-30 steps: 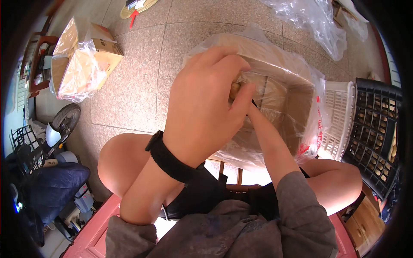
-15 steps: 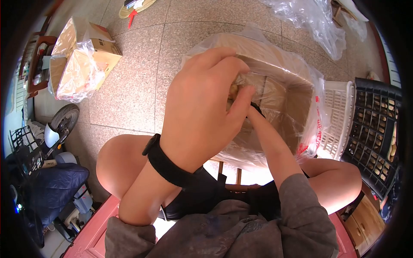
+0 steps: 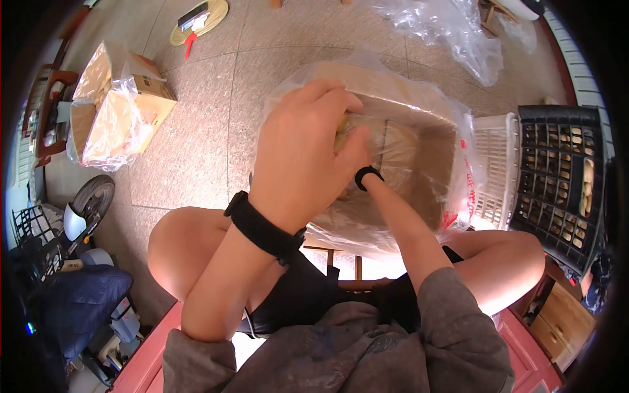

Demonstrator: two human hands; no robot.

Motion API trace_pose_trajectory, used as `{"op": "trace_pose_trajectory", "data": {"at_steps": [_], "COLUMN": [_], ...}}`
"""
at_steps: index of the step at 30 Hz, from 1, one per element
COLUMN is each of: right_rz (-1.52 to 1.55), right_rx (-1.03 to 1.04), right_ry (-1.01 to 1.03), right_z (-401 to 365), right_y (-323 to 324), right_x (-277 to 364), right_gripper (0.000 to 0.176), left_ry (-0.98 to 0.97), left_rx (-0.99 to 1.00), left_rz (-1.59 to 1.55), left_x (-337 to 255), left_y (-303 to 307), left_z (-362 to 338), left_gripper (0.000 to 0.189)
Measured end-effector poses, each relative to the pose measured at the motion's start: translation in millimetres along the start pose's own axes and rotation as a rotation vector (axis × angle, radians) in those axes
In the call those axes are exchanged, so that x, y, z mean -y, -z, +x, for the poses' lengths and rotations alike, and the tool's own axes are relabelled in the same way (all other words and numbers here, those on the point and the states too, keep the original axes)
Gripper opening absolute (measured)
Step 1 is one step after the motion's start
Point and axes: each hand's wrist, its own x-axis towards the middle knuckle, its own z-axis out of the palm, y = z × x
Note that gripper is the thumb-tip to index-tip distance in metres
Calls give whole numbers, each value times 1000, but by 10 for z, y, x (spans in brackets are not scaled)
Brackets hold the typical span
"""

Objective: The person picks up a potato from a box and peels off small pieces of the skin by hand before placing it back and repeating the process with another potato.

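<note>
My left hand (image 3: 298, 154), with a black band (image 3: 262, 226) on its wrist, is over the left part of an open cardboard box (image 3: 436, 157) lined with clear plastic. Its fingers and thumb curl around something small and yellowish brown (image 3: 342, 123), mostly hidden. From the right, my other forearm (image 3: 406, 223) reaches into the box, a thin black band (image 3: 368, 177) at its wrist. My right hand lies behind the left one, so its fingers and anything in them are hidden.
A white plastic crate (image 3: 495, 170) and a black crate (image 3: 557, 183) holding many light brown pieces stand at the right. Another plastic-lined box (image 3: 121, 118) is at the upper left, near a round woven tray (image 3: 213, 16). Clear plastic (image 3: 452, 33) lies at the top.
The view has shifted, so the boxes and crates appear further left. Both hands have stayed together over the box, and more of the right wristband shows.
</note>
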Motion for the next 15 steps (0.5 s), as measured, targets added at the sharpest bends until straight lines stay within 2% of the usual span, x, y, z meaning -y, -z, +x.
{"op": "trace_pose_trajectory", "data": {"at_steps": [3, 5, 6, 8, 10, 12, 13, 14, 15], "right_rz": [59, 65, 56, 188, 155, 177, 216, 204, 249], "right_rx": [29, 250, 223, 380, 227, 121, 51, 22, 202], "right_ry": [32, -131, -134, -164, 196, 213, 240, 240, 86], "right_z": [55, 11, -12, -66, -108, 67, 121, 72, -44], "right_y": [292, 582, 691, 886, 785, 414, 377, 609, 959], "right_x": [-58, -59, -68, -101, -374, -752, -849, -764, -573], "right_gripper": [29, 26, 26, 25, 28, 30, 32, 32, 39], "left_ry": [-17, -38, -32, -58, -111, -140, -135, -162, -118], "left_rx": [16, 25, 42, 50, 69, 118, 177, 166, 196], "left_rz": [-31, -55, -54, -73, -60, -58, -35, -44, -58], "left_x": [-34, -69, -87, -149, -240, -360, -420, -483, -544], "left_y": [-27, -67, -89, -125, -148, -129, -117, -113, -114], "left_z": [-11, -32, -44, -54, -65, -77, -88, -95, -98], "left_gripper": [21, 22, 21, 20, 15, 18, 24, 24, 28]}}
